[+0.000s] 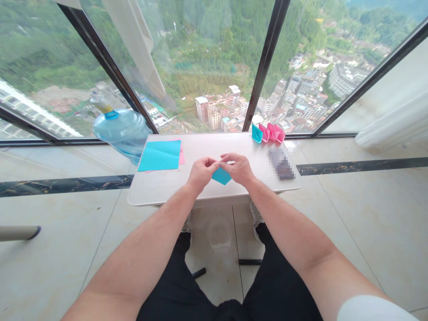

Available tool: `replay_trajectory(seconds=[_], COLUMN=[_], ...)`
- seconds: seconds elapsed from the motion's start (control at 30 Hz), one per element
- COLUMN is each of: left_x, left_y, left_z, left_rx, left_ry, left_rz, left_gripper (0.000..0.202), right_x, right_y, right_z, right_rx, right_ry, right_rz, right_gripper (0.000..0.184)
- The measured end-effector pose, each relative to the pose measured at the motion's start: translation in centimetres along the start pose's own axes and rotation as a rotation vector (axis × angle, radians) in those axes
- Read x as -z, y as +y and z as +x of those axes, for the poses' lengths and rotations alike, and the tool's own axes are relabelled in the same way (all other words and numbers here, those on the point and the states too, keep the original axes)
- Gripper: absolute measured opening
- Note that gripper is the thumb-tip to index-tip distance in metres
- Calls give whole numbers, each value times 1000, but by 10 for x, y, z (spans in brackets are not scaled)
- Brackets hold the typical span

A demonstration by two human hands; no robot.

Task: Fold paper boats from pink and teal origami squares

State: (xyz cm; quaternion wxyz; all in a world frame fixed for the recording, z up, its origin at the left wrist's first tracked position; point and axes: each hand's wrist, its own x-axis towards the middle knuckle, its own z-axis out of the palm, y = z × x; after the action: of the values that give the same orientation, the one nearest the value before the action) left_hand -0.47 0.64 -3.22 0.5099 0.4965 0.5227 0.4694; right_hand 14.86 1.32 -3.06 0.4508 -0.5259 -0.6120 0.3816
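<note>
Both of my hands meet over the middle of a small white table. My left hand and my right hand each pinch a small folded piece of blue paper, fingers curled round its top edge. A stack of flat square sheets lies at the table's left: blue paper on top, a pink sheet peeking out beneath. At the far right edge stand folded paper shapes, one blue and several pink.
A dark phone-like object lies on the table's right side. A large blue water jug stands on the floor left of the table, against floor-to-ceiling windows. Pale tiled floor surrounds the table; a tube end pokes in at left.
</note>
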Motion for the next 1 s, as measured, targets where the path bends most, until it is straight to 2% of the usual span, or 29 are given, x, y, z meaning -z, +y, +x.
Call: replay_trajectory(seconds=[0.27,0.43,0.67,1.0], left_x=[0,2,5,1], left_y=[-2,-4,-5,3], left_z=[0,2,3,-1], left_rx=[-34,-66,-91,-31], left_ry=[-8,31,39,13], left_rz=[75,132,158,-4], left_gripper=[31,30,26,28], right_x=[3,5,5,2], right_y=[2,-2,1,1], right_z=[1,1,0,0], right_rx=[-60,-119,-77,-85], right_ry=[-28,-61,-63,-7], right_rz=[11,59,34,-6], right_gripper=[14,19,18,22])
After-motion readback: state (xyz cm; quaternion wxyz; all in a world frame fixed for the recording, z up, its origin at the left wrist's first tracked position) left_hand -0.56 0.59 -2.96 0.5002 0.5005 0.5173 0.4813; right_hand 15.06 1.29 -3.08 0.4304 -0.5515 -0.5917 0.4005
